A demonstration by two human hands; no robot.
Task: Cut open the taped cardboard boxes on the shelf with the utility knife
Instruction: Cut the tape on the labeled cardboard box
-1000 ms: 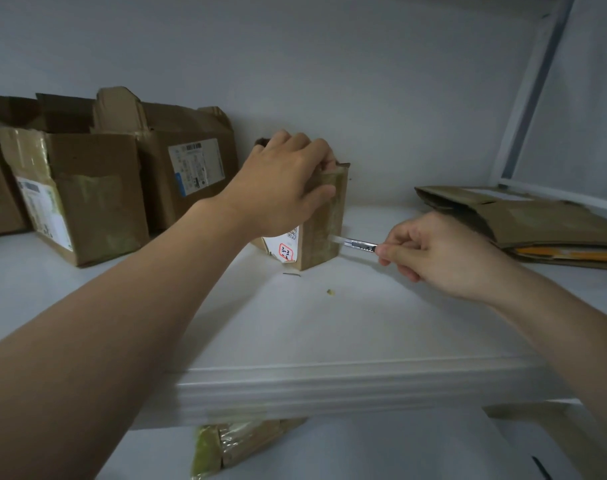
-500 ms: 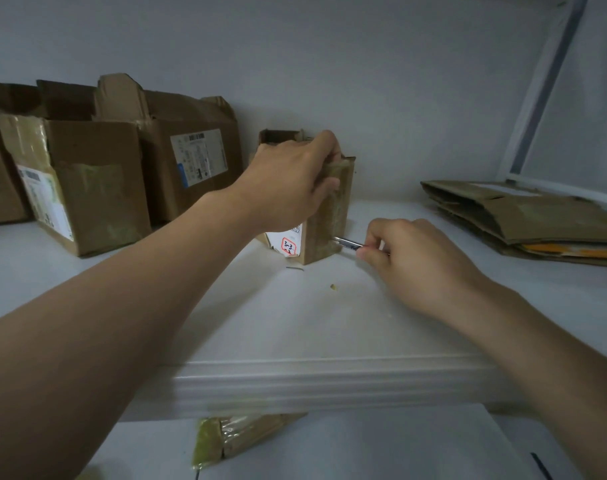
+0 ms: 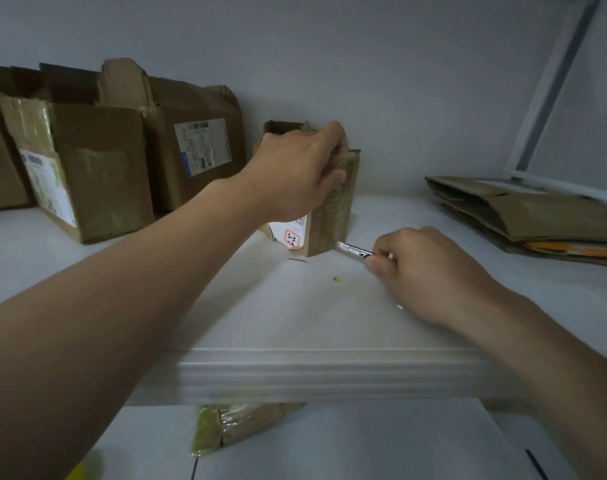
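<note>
On the white shelf (image 3: 246, 306), close to the back wall, a small taped cardboard box (image 3: 333, 220) was stood upright. Its top was gripped by the left hand (image 3: 295, 174), with the fingers curled over the upper edge and the thumb pressed against the taped side face. Low down and just right of the box, the utility knife (image 3: 353, 250) was held by the right hand (image 3: 427, 268). It was pinched between thumb and curled fingers, so that only its metal front end was left showing. The blade tip was set against the box's lower right corner, near the shelf surface and well below the left hand's hold. A white label (image 3: 292, 237) with red markings was seen on the box's left face, under the left wrist. Further left, a larger opened box (image 3: 101, 181) and a labelled opened box (image 3: 198, 147) were stood by the wall. Flattened cardboard (image 3: 537, 216) was stacked at the right, apart from both hands. A small greenish scrap (image 3: 336, 279) was seen on the shelf, just in front of the knife.
</note>
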